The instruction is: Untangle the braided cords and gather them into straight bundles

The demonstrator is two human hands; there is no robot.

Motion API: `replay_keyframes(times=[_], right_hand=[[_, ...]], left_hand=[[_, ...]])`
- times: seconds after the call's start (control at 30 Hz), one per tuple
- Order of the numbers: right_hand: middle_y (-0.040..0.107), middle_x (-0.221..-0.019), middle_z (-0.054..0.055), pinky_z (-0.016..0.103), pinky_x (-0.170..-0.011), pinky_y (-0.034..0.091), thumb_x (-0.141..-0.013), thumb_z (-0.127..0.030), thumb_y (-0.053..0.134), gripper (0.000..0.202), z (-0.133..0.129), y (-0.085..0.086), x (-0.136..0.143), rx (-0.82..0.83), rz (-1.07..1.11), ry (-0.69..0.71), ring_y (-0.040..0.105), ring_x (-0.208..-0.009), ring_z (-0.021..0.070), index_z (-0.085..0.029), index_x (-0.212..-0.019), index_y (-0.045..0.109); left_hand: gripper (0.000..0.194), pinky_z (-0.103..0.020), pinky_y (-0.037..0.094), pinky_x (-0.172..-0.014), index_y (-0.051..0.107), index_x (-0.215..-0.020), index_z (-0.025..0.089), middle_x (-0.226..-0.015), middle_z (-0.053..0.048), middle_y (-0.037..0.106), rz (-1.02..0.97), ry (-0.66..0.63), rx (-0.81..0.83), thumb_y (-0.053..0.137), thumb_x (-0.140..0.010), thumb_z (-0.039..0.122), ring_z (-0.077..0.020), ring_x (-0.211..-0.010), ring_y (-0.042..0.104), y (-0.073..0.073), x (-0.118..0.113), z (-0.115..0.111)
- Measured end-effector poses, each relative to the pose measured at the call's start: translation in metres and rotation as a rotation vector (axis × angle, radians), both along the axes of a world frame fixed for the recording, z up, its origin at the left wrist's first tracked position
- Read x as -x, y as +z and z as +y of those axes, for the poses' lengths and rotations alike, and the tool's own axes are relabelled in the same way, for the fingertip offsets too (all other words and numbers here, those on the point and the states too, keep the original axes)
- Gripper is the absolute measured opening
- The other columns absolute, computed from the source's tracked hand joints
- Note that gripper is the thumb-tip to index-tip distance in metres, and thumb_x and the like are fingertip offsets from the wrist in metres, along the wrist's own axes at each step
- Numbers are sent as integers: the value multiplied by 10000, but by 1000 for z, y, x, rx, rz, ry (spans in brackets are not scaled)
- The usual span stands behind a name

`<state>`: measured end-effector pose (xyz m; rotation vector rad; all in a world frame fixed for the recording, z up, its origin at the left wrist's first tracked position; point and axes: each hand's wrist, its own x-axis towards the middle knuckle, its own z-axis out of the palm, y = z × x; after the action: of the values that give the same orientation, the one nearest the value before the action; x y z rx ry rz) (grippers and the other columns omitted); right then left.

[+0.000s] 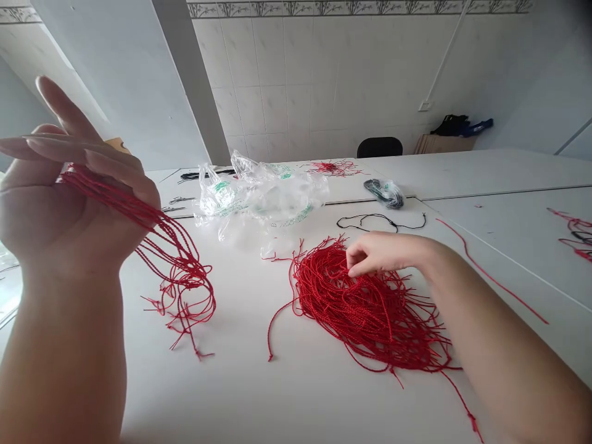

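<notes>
At the left, my left hand (87, 179) is raised with its palm toward me. Its fingers are folded over a bundle of red cords (185, 246), whose knotted, looped ends hang down near the table. My right hand (374, 253) reaches into a big heap of red braided cords (356, 314) in the middle. Thumb and forefinger are brought together at the top of the heap, apparently pinching cord there; which strand is hard to see. Many loose ends stick out on the heap's right side, and one cord curls off to its left.
Behind the heap lies a crumpled clear plastic bag (263, 191) with green print. A black cord (382, 219), a bagged dark bundle (385, 192) and a single red cord (490, 271) lie on the white table (240, 401). Scissors (178, 202) rest at the left; a black chair (380, 147) stands beyond.
</notes>
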<state>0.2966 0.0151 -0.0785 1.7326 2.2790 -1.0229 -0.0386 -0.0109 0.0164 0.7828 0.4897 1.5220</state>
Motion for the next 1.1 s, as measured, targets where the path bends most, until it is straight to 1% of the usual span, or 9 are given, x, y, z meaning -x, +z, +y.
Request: replay_keyframes(times=[0.13,0.27,0.4,0.6,0.7,0.77,0.87,0.93,1.1], right_hand=[[688,-836,33,299,-628,460,-869,-468,670,258,-15,22,-17,-139,392,-112,617,-715,162,-215,-823,646],[702,-884,33,345,-746,554,-857,-503,715,271,-21,32,-25,-471,883,-281,670,-786,181,-244,-929,682],[709,-886,27,351,-769,588,-859,-454,733,217,-15,31,-19,-541,1183,-380,696,-823,192,-266,-950,675],[704,-1071,9,343,-902,552,-873,-342,724,78,-15,34,-17,-559,1264,-355,665,-1031,191,-273,-870,687],[682,-1223,-20,414,-1004,520,-877,-375,699,102,-20,37,-26,-442,1348,-247,641,-1137,217,-290,-821,694],[672,-1267,-28,452,-1031,503,-863,-381,703,98,-22,39,-32,-448,1299,-253,638,-1155,238,-295,-815,702],[686,-1257,-12,440,-980,525,-824,-347,739,59,-26,41,-35,-508,1162,-316,648,-1134,243,-298,-850,719],[678,-1283,-18,448,-933,544,-825,-364,722,71,-27,44,-33,-467,1227,-297,654,-1124,249,-298,-826,696],[690,-1156,-4,348,-788,565,-827,-333,727,82,-30,48,-25,-614,1219,-407,651,-1009,207,-283,-781,681]], left_hand=[[571,-17,437,-677,734,-1170,290,-515,127,628,-116,-33,-200,166,-1122,255,31,-539,583,1,-7,-1],[506,-81,480,-675,735,-1094,242,-544,99,645,-155,-161,-139,231,-1118,273,-10,-589,622,-7,2,12],[288,-178,505,-598,697,-956,223,-503,81,615,-132,-304,25,423,-1044,221,-62,-529,599,-16,3,27],[255,-236,505,-564,663,-915,195,-505,51,593,-83,-342,171,420,-989,173,-91,-510,595,-25,-6,36],[255,-235,502,-570,663,-919,188,-507,51,589,-86,-352,168,416,-980,169,-89,-512,604,-26,-5,38],[257,-229,497,-574,659,-910,188,-505,52,587,-92,-345,168,414,-988,172,-87,-514,605,-25,-4,38],[272,-217,488,-579,653,-906,189,-498,54,583,-83,-327,177,402,-1007,165,-80,-512,599,-25,-5,37],[268,-213,486,-573,652,-907,189,-494,57,584,-70,-313,177,406,-1009,160,-76,-507,589,-25,-5,37],[205,-220,506,-567,656,-901,185,-495,61,587,-64,-314,169,469,-962,128,-78,-509,580,-27,-6,39]])
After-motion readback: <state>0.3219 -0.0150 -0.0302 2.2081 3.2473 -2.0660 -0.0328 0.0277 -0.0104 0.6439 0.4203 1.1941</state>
